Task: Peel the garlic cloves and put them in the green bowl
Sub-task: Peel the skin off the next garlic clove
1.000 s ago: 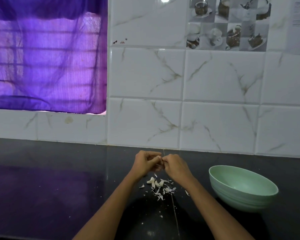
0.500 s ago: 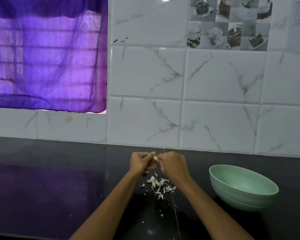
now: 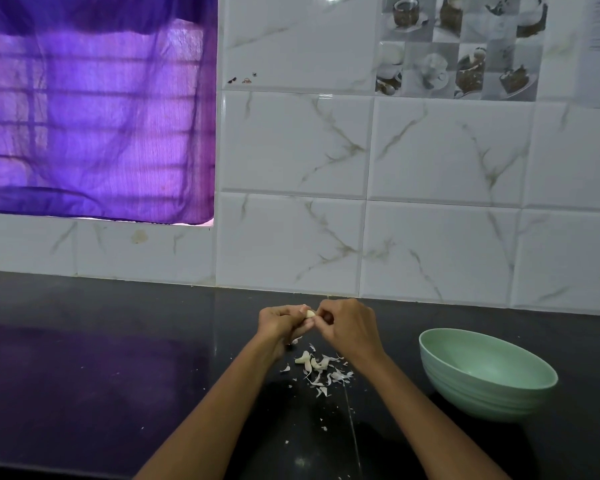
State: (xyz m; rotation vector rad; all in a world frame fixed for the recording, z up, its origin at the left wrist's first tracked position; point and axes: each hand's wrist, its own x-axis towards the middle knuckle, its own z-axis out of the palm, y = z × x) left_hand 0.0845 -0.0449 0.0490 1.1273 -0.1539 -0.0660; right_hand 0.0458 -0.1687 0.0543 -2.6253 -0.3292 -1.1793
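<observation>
A pale garlic clove [image 3: 310, 313] sits between my two hands, just above the black counter. My left hand [image 3: 281, 323] grips it with curled fingers. My right hand [image 3: 347, 327] pinches the clove's right end with fingertips. Below the hands lies a small heap of white garlic skins and cloves [image 3: 321, 370]. The green bowl [image 3: 485, 372] stands to the right of my right forearm; the part of its inside that shows looks bare.
The black counter [image 3: 118, 375] runs along a white marble-patterned tiled wall [image 3: 430, 237]. A purple curtain [image 3: 94, 116] covers the window at the upper left. Small skin flecks dot the counter near my forearms.
Both hands have stayed together over the skins and shifted slightly left. The clove now shows more plainly between the fingertips.
</observation>
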